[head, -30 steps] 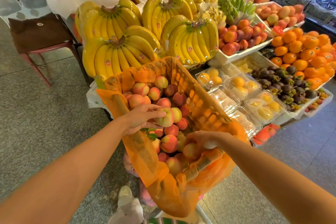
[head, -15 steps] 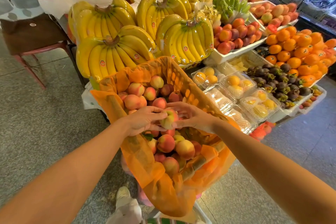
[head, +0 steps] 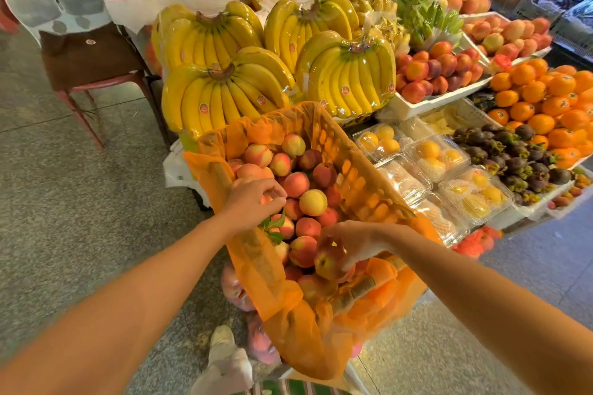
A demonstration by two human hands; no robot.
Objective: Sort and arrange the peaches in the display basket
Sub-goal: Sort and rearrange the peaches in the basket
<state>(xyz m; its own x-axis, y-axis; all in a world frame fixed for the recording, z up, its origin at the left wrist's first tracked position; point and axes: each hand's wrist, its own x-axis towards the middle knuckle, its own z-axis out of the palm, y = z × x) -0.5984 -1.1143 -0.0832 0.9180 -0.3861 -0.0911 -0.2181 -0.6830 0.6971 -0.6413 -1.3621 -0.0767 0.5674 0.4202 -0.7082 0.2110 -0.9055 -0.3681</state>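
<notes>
Gripping a peach [head: 325, 263], right fingers [head: 348, 258] curl round it; left fingers [head: 272, 194] rest on peaches [head: 296, 184], grasp unclear.

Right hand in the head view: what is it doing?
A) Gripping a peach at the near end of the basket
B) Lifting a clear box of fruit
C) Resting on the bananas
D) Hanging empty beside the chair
A: the right hand has its fingers curled round a peach at the near end of the orange-lined basket.
</notes>
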